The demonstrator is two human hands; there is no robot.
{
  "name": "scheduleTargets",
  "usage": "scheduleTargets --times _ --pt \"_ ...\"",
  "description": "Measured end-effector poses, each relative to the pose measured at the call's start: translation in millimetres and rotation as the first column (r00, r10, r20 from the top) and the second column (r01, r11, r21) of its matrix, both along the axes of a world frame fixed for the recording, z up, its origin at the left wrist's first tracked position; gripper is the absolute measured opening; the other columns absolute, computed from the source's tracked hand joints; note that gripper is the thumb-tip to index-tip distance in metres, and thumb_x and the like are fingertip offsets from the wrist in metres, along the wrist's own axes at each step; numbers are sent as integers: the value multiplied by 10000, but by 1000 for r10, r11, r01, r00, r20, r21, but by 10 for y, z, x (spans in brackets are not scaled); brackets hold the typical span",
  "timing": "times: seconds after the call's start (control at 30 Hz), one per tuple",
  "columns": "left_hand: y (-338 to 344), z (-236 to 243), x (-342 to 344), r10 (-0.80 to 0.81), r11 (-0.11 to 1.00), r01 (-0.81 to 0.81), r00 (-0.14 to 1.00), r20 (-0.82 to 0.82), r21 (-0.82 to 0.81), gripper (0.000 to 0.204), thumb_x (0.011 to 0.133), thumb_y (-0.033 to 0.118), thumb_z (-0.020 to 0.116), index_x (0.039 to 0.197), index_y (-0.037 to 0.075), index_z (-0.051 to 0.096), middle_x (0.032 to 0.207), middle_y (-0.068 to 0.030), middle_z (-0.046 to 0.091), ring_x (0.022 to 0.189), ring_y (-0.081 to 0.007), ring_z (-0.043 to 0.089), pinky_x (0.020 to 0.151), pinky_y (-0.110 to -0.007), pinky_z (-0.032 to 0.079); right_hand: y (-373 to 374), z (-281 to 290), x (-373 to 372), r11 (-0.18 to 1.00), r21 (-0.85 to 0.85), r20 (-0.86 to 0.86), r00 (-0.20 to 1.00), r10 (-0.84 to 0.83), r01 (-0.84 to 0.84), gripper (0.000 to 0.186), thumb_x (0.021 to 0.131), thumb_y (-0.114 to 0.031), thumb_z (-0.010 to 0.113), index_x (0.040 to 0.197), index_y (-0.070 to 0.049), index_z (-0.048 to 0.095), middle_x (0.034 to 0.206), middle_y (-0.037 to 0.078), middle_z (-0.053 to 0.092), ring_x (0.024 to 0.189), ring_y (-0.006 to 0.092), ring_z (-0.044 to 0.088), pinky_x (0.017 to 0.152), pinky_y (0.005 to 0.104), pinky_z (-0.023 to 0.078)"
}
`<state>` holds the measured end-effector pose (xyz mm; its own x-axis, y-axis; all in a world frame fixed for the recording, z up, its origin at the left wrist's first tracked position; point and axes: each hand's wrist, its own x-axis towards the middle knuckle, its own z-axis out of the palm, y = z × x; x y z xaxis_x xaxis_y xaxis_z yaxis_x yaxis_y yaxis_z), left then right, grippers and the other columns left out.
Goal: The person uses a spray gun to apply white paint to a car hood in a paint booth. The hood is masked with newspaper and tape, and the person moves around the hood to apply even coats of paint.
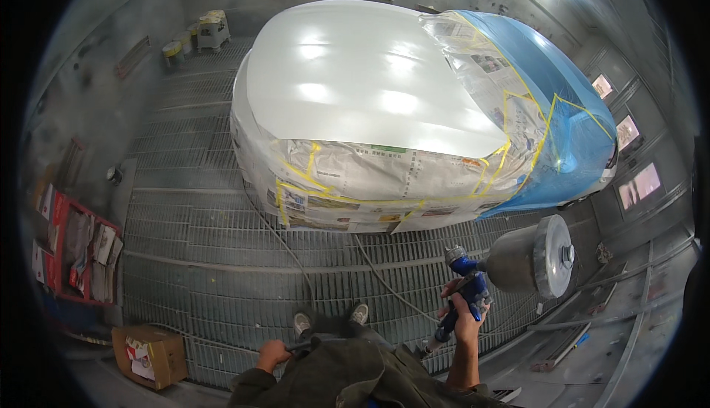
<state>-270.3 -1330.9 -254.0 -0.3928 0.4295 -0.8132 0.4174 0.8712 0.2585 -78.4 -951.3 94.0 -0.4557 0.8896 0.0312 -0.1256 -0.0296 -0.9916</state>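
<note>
My right hand (465,318) is wrapped round the grip of a blue spray gun (468,284). A large round grey metal paint cup (521,258) sticks out to the right of the gun, and its nozzle end points forward at the car. Low on the left, my left hand (274,353) is closed in front of my dark clothing. A grey strip runs from it toward my waist; what the fist holds is not clear. Ahead stands a car with a glossy white hood (355,75). Masking newspaper (384,179) edged with yellow tape surrounds the hood, and blue plastic film (566,138) covers the cabin.
Thin hoses (384,282) lie across the grated floor (200,230). At left are a red rack (87,253) of papers and a cardboard box (150,356). Several paint cans (172,53) and a white step stool (214,31) stand at the far left.
</note>
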Motion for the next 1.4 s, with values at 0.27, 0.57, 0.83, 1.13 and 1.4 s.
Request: scheduleTargets --times 0.27,0.57,0.83,1.13,1.4 --pt "238 2 50 -97 994 100 992 -76 34 470 717 504 744 911 77 759 903 -188 701 894 -394 660 756 -506 529 245 -155 306 985 40 20 986 -167 166 237 840 -12 570 1072 33 590 992 126 634 809 195 643 459 292 555" --pt "-870 -121 -12 66 939 24 967 247 -342 571 758 572 738 1049 81 707 938 -125 687 874 -310 652 744 -503 514 744 -240 449 958 75 -41 961 -275 277 213 853 -8 575 1063 21 603 944 111 633 800 178 636 461 302 555" --pt "-1082 159 663 183 932 -287 898 -399 -219 401 779 429 723 899 47 721 879 -163 692 861 -344 666 734 -485 523 1081 -441 -17 948 53 -62 948 -311 315 211 873 -31 556 1074 17 601 951 107 639 800 160 626 434 269 534" --pt "-1314 334 844 528 735 -660 702 -478 -155 428 775 420 688 891 8 696 917 -206 683 896 -370 662 815 -470 515 812 -687 -1177 987 73 -1 989 -147 146 218 891 -42 560 1087 45 599 929 120 638 803 150 630 422 266 529" --pt "-2162 -27 49 696 591 -797 580 -423 -121 507 835 491 647 934 -5 686 948 -228 677 965 -407 635 846 -501 496 -145 -778 -2882 997 39 -7 997 -72 72 230 899 -27 560 1118 35 586 976 112 654 785 141 636 431 251 560"
